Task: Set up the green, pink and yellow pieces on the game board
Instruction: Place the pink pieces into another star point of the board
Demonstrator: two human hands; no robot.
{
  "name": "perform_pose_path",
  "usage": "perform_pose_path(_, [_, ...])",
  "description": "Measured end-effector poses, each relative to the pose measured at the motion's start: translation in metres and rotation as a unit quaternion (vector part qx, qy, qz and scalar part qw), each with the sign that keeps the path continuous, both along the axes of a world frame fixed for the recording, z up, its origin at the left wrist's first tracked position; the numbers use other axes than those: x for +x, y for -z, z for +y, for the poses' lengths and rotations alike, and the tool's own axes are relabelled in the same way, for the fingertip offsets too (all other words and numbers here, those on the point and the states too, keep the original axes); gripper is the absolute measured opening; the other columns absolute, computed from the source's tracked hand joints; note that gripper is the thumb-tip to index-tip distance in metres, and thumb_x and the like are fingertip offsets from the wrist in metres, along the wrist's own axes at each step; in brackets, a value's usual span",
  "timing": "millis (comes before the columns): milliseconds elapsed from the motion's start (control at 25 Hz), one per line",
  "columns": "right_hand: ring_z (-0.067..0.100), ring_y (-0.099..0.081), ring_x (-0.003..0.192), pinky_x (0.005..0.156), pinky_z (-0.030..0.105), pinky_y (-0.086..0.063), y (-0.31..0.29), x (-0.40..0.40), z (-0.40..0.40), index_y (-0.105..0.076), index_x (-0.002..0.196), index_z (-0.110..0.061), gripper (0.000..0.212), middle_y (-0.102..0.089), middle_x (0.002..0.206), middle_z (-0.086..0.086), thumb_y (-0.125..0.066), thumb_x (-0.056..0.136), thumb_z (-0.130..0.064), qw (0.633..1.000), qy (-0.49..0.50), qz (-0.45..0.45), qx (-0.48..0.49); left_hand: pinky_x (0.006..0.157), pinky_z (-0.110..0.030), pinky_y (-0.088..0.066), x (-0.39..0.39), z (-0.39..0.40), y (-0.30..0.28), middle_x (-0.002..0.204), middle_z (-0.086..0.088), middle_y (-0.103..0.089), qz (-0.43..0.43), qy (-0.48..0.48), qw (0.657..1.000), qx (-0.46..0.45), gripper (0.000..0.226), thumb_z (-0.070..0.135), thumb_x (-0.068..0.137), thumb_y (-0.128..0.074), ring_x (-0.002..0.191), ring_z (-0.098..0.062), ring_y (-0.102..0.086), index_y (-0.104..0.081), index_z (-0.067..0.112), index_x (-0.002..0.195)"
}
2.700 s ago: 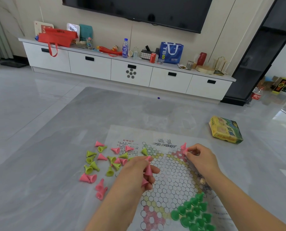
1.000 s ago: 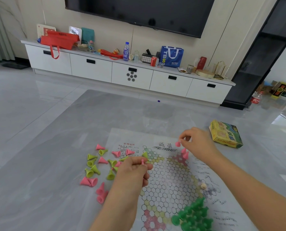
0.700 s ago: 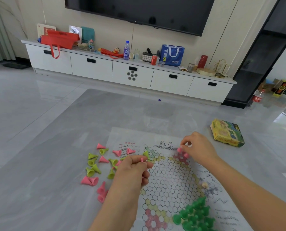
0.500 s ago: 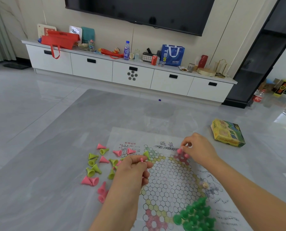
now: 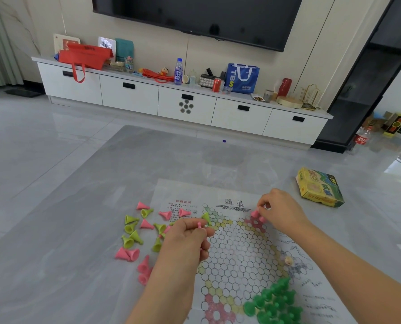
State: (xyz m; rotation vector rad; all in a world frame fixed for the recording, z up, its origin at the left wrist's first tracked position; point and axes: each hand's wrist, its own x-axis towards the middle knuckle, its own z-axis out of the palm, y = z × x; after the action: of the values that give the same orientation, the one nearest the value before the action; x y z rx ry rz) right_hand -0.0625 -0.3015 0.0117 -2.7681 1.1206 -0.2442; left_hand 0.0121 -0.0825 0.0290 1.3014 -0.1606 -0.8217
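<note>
A paper game board (image 5: 239, 249) with a hexagon star lies on the grey table. Several green pieces (image 5: 274, 302) stand packed in its near right point. My right hand (image 5: 280, 210) pinches a pink piece (image 5: 255, 214) down on the far pink point, beside another pink piece standing there. My left hand (image 5: 188, 237) hovers at the board's left edge, closed on pink pieces, one tip poking out at my fingertips. Loose pink and yellow-green cones (image 5: 134, 237) lie scattered left of the board.
A yellow game box (image 5: 318, 188) lies on the table to the far right. A small beige bead (image 5: 288, 260) rests on the board's right side. Beyond the table stands a white TV cabinet (image 5: 185, 106) crowded with bags and bottles.
My right hand dropped from above the far point onto it with a pink piece. My left hand has stayed nearly still, holding its pink pieces.
</note>
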Motion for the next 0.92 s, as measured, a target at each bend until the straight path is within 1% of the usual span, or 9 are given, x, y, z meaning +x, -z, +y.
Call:
perform_pose_path(120, [-0.002,-0.051,0.055,0.049,0.011,-0.035,-0.003,-0.004,0.002,-0.067,0.083,-0.017,0.009,-0.048,0.081,-0.007,-0.058,0.085,-0.016,0.999,-0.005,-0.026,0.031,0.041,-0.015,-0.039,0.0,0.0,0.0,0.075,-0.006,-0.059,0.003,0.003,1.0,-0.005,0.019,-0.008,0.088,-0.042,0.053,-0.01,-0.044,-0.056,0.005,0.09])
perform_pose_path(240, [-0.001,-0.051,0.056,0.06,0.002,-0.037,-0.018,-0.009,0.015,-0.067,0.09,-0.014,0.013,-0.054,0.075,-0.011,-0.054,0.087,-0.013,0.993,-0.007,-0.108,0.044,0.048,-0.016,-0.041,0.0,0.002,0.001,0.08,-0.006,-0.06,-0.009,0.021,1.0,-0.014,0.02,-0.006,0.088,-0.044,0.055,-0.01,-0.044,-0.059,0.006,0.092])
perform_pose_path(320, [0.002,-0.054,0.061,0.058,0.005,-0.039,-0.033,-0.012,0.035,-0.067,0.089,-0.019,0.013,-0.059,0.075,-0.013,-0.054,0.088,-0.016,0.984,-0.03,-0.143,0.1,0.055,-0.018,-0.043,-0.001,0.003,0.001,0.083,-0.005,-0.059,-0.028,0.039,0.999,-0.017,0.022,-0.003,0.088,-0.047,0.059,-0.009,-0.045,-0.064,0.011,0.09])
perform_pose_path(400, [-0.001,-0.058,0.064,0.056,0.008,-0.043,-0.045,-0.014,0.063,-0.066,0.088,-0.027,0.012,-0.063,0.075,-0.014,-0.055,0.088,-0.021,0.968,-0.08,-0.14,0.191,0.059,-0.019,-0.043,-0.002,0.004,0.003,0.082,-0.004,-0.058,-0.045,0.052,0.997,-0.018,0.026,-0.001,0.087,-0.05,0.06,-0.01,-0.045,-0.067,0.018,0.087])
perform_pose_path(520, [-0.01,-0.055,0.06,0.054,0.006,-0.04,-0.051,-0.016,0.098,-0.067,0.087,-0.033,0.012,-0.066,0.071,-0.019,-0.058,0.085,-0.025,0.94,-0.139,-0.157,0.269,0.054,-0.017,-0.041,-0.004,0.004,0.005,0.075,-0.002,-0.064,-0.053,0.067,0.996,-0.023,0.024,0.004,0.087,-0.055,0.055,-0.007,-0.046,-0.066,0.024,0.09])
perform_pose_path(640, [-0.011,-0.056,0.061,0.056,0.005,-0.039,-0.048,-0.015,0.113,-0.067,0.083,-0.036,0.015,-0.067,0.07,-0.024,-0.06,0.084,-0.023,0.919,-0.148,-0.193,0.309,0.05,-0.017,-0.037,-0.006,0.003,0.007,0.054,0.009,-0.064,-0.044,0.064,0.997,-0.031,0.019,0.009,0.083,-0.062,0.047,-0.006,-0.044,-0.057,0.021,0.097])
perform_pose_path(720, [-0.01,-0.058,0.064,0.061,0.008,-0.04,-0.045,-0.014,0.115,-0.068,0.081,-0.035,0.014,-0.068,0.071,-0.023,-0.061,0.083,-0.023,0.914,-0.14,-0.201,0.324,0.052,-0.019,-0.036,-0.006,0.003,0.008,0.044,0.012,-0.059,-0.037,0.057,0.997,-0.031,0.021,0.009,0.082,-0.063,0.048,-0.007,-0.044,-0.052,0.019,0.097])
perform_pose_path(880, [-0.004,-0.063,0.076,0.085,0.024,-0.041,-0.04,-0.015,0.111,-0.071,0.079,-0.03,0.009,-0.071,0.079,-0.016,-0.062,0.081,-0.027,0.913,-0.139,-0.199,0.328,0.055,-0.02,-0.037,-0.006,0.003,0.008,0.04,0.012,-0.056,-0.028,0.057,0.997,-0.035,0.023,0.009,0.082,-0.063,0.051,-0.009,-0.044,-0.052,0.019,0.098])
perform_pose_path(920, [-0.003,-0.063,0.077,0.085,0.024,-0.042,-0.039,-0.015,0.111,-0.071,0.08,-0.03,0.009,-0.071,0.081,-0.014,-0.063,0.081,-0.026,0.913,-0.139,-0.199,0.327,0.055,-0.02,-0.037,-0.006,0.003,0.008,0.04,0.012,-0.056,-0.029,0.057,0.997,-0.034,0.023,0.009,0.082,-0.063,0.052,-0.009,-0.044,-0.052,0.019,0.098])
